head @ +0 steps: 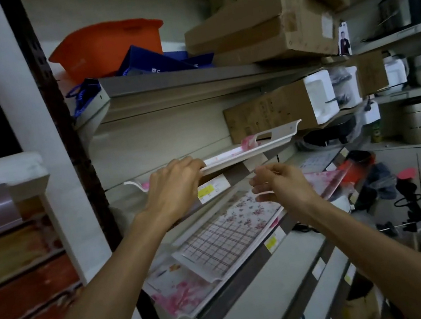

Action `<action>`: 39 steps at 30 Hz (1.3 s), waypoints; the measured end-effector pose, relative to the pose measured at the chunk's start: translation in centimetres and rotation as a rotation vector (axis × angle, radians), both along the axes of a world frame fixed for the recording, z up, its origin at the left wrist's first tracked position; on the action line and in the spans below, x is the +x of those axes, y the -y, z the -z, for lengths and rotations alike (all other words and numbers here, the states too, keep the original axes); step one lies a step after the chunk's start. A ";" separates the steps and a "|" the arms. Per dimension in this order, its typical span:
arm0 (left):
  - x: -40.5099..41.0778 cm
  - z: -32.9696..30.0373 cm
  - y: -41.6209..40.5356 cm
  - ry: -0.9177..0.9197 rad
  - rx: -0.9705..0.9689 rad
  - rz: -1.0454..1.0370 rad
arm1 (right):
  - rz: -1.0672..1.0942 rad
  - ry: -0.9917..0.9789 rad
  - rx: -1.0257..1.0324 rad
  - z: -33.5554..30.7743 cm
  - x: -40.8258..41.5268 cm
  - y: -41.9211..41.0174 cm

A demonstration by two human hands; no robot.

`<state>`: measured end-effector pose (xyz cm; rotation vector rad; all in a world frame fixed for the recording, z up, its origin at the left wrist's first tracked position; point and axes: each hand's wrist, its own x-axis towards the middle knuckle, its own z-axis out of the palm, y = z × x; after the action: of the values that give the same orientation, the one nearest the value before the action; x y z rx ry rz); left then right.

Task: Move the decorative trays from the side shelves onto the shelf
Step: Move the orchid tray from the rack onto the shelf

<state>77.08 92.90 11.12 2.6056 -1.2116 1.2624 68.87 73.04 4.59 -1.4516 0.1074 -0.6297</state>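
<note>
Two forearms enter from the bottom edge and reach up to the shelving. Nearest, on a lower shelf (pixel 255 278), lie a checked tray (pixel 219 245) overlapping a pink floral tray (pixel 176 292); another floral tray (pixel 323 181) sits further right, partly hidden by the right hand.

Right hand (pixel 279 186): raised in front of the shelf edge, fingers loosely curled, holding nothing, apart from every tray.

Left hand (pixel 171 185): fingers curled over the near rim of the white tray (pixel 247 150), gripping it. This tray sits at the level of the middle shelf (pixel 234 174), its near edge overhanging the shelf front.

Orientation: the long axis of the white tray runs left to right, parallel to the shelf front. The right end is higher than the left. A slot handle shows on the far rim, and a pink print is visible inside.

Risks, as judged:
- One-handed support near the left end. The unsupported right end may swing or drop.
- The raised right end is close to the cardboard box (pixel 268 112) behind. Pushing inward may cause contact.
- A slip forward would land the tray on the trays below.

Above, an orange bin (pixel 110 44) and stacked cartons (pixel 265 28) occupy the upper shelf.
</note>
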 end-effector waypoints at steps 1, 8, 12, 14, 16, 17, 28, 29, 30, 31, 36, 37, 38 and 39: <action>0.2 -0.3 0.0 0.019 -0.017 0.003 | -0.040 0.004 0.070 -0.6 0.6 -0.1; 0.3 -1.2 0.4 0.080 -0.005 0.005 | -0.361 0.050 0.631 -5.5 4.7 -0.9; -0.1 -1.4 0.6 0.090 -0.006 -0.020 | -0.302 0.007 0.694 -7.1 6.1 -1.7; -0.4 -1.4 0.6 0.081 -0.017 -0.020 | -0.288 0.019 0.728 -7.1 6.4 -1.6; -1.0 -1.6 0.3 0.040 -0.041 -0.001 | -0.271 0.030 0.735 -6.9 6.2 -1.2; -1.4 -1.7 0.2 0.020 -0.044 0.007 | -0.263 0.036 0.733 -6.8 6.0 -0.9; -10.1 -2.0 0.2 -0.098 0.026 0.050 | -0.173 0.136 0.663 -5.1 -1.6 1.6; -10.9 -2.0 0.0 -0.162 0.010 0.074 | -0.140 0.132 0.650 -4.9 -2.6 1.8; -11.7 -2.0 -0.1 -0.228 -0.010 0.102 | -0.105 0.124 0.642 -4.6 -3.6 2.0; -12.6 -2.0 -0.3 -0.282 -0.030 0.125 | -0.080 0.115 0.631 -4.3 -4.6 2.3; -15.7 -1.1 -0.9 -0.347 -0.067 0.141 | -0.041 0.082 0.672 -2.1 -9.6 3.1; -16.2 -0.7 -1.2 -0.355 -0.078 0.146 | -0.023 0.073 0.675 -1.5 -10.6 3.4; -16.5 -0.2 -1.4 -0.367 -0.090 0.150 | -0.010 0.071 0.683 -0.9 -11.7 3.5; -16.9 0.2 -1.8 -0.378 -0.104 0.150 | 0.006 0.083 0.686 -0.3 -12.6 3.7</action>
<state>60.14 94.67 10.88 2.4709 -1.2045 0.7409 56.23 69.34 4.86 -0.7624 0.2375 -0.5805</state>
